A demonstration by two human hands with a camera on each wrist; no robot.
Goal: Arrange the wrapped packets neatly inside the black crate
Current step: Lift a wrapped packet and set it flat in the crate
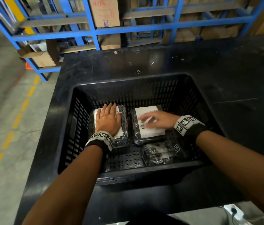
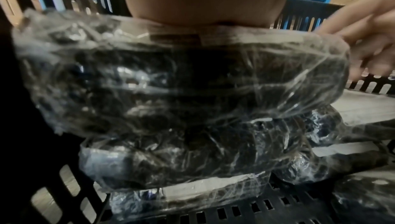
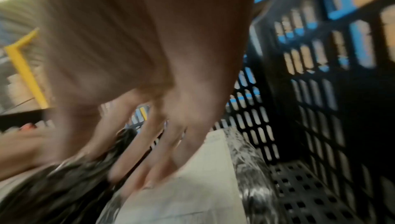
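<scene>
**Flat hands, slick wrap: where the stacks could slip**

Neither hand has closed on anything. Left of centre in the head view, the left hand (image 1: 107,120) lies palm-down with straight fingers on the left packet stack (image 1: 121,127). The right hand (image 1: 154,119), right of centre, is blurred; its fingers look spread and loosely extended over the white label of the right packet stack (image 1: 149,127), and whether they press or only hover I cannot tell.

Both stacks sit side by side on the floor of the black crate (image 1: 128,83), toward its far wall, with a narrow gap between them. A smaller packet (image 1: 159,153) lies alone below the right stack, nearer the bottom of the frame. The left wrist view shows wrapped bundles (image 2: 181,84) piled one on another under crinkled clear film.

Likely risks, as I judge them:
- The film looks slick, so a sideways push from a flat palm could slide the top bundle off the one beneath rather than move the pile whole.
- With nothing gripped, a quick sweep of the right hand may skew the label-side packet.
- The lone packet, if pushed in carelessly, could nudge the right stack crooked.
</scene>
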